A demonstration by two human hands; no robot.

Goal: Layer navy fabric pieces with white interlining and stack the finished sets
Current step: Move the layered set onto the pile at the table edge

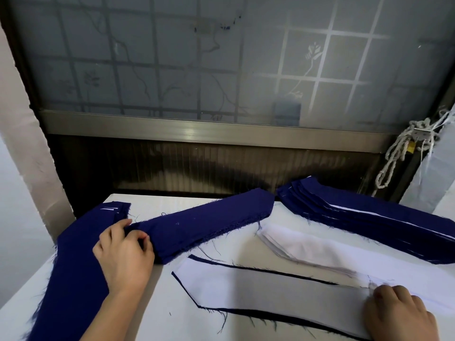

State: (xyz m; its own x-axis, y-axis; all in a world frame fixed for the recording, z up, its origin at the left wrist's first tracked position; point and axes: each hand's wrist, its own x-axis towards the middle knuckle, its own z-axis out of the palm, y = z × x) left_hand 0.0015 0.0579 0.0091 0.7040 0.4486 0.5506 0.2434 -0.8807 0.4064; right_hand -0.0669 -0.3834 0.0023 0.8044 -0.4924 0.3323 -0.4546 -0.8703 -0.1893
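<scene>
Meanwhile, left hand (pixel 125 244) pinches navy pile (pixel 209 227); right hand (pixel 400 313) rests curled on white interlining (pixel 270 289), grip unclear.

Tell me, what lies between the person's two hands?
In the head view, a navy piece topped with white interlining lies between the left hand and right hand.

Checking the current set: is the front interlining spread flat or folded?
Spread flat: the interlining lies smooth, no folds, with the navy piece edging it.

No writing can be read (navy fabric (pixel 209 225) included).
</scene>
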